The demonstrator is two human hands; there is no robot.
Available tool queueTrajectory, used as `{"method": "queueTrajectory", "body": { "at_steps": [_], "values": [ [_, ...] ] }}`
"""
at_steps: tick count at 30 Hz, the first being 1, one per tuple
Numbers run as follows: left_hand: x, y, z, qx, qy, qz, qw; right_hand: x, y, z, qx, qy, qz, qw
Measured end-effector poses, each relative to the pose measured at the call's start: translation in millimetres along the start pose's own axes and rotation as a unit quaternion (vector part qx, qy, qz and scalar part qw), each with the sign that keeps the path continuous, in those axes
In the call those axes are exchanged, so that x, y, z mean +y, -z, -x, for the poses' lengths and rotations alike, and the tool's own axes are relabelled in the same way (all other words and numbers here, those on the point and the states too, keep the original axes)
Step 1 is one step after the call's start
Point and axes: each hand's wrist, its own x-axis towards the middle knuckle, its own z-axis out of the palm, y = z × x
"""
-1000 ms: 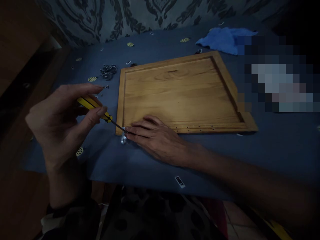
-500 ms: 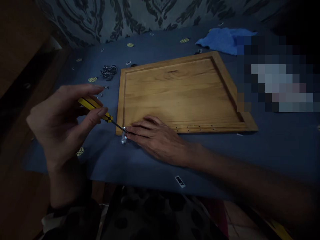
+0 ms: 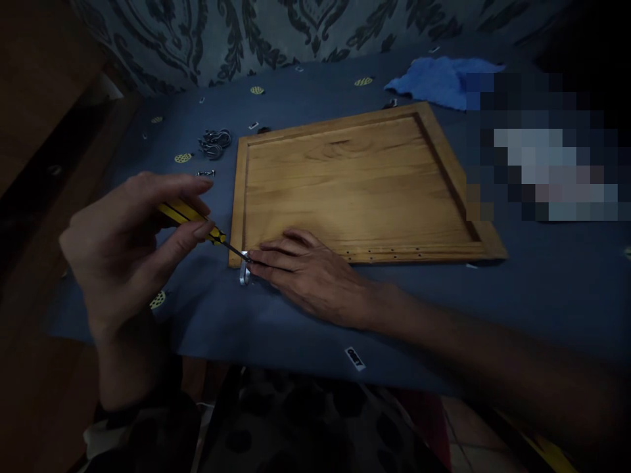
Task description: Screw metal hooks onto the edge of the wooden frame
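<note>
My left hand is closed around the yellow and black handle of a screwdriver, thumb and fingers curled on it. The slanting shaft reaches down to the near left corner of a framed wooden board. At its tip, a small silver metal hook lies on the frame, its rounded end hanging past the edge. My right hand rests palm down on the frame, fingertips pressed together against the hook and the screwdriver tip. Whatever lies under those fingertips is hidden. Several small dark holes run along the near frame edge.
Loose dark metal hooks lie in a pile left of the board, with small screws nearer me. A blue cloth sits behind the board. The right side is pixelated. The blue patterned tablecloth ends near my lap.
My left hand and the screwdriver handle have shifted slightly right and down, leaving the small screws more visible. My right hand, the hook and the board stay in place.
</note>
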Motion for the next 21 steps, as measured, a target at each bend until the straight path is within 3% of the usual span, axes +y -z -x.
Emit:
{"method": "queueTrajectory", "body": {
  "at_steps": [6, 11, 21],
  "values": [
    [0.1, -2.5, -2.8, 0.02, -0.007, 0.023, 0.999, -0.2, 1.5, 0.3, -0.011, -0.006, 0.004, 1.0],
    [0.3, -3.9, -1.1, 0.032, 0.026, 0.054, 0.998, -0.1, 1.9, -0.4, -0.01, -0.001, 0.002, 1.0],
    [3.1, -5.3, -1.7, 0.019, 0.033, 0.012, 0.999, 0.5, 0.9, -0.3, -0.01, -0.002, 0.003, 1.0]
  ]
}}
